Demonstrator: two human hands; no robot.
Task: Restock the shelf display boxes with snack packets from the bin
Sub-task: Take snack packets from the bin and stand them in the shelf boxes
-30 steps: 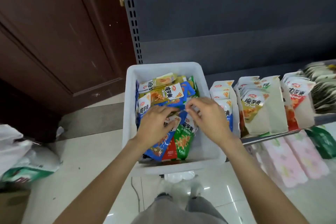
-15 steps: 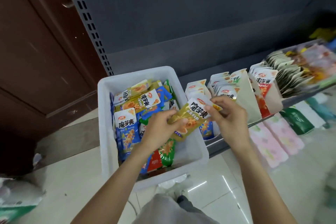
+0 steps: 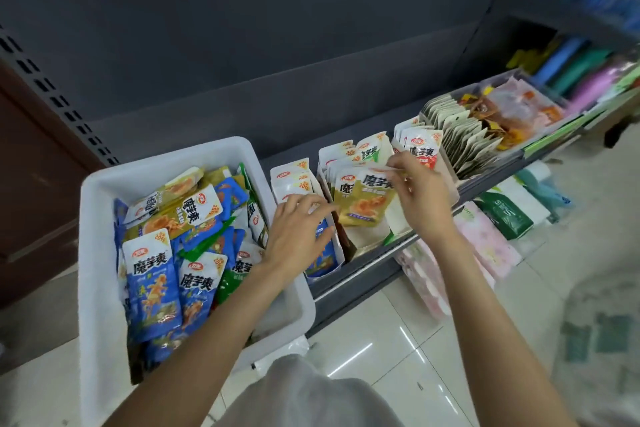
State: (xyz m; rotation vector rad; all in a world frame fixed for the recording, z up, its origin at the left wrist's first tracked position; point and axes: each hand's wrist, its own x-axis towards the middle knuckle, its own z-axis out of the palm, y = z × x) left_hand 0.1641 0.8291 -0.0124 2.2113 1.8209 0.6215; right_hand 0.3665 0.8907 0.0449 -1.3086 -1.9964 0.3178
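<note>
Head view puts the white bin [image 3: 104,191] at lower left of the frame, heaped with blue, green and gold snack packets, some buried under others. Just right of it, the left hand [image 3: 298,232] hovers with fingers relaxed and spread over the box of blue packets [image 3: 322,253], gripping nothing. At centre, the right hand [image 3: 415,198] pinches the top edge of a gold packet [image 3: 363,201] that stands in the gold display box [image 3: 367,239]. To seat it well, I'd judge it should slide straight down, face forward, behind the box's front lip. The box's depth is hidden by packets, and the upper right shelves are blurred.
</note>
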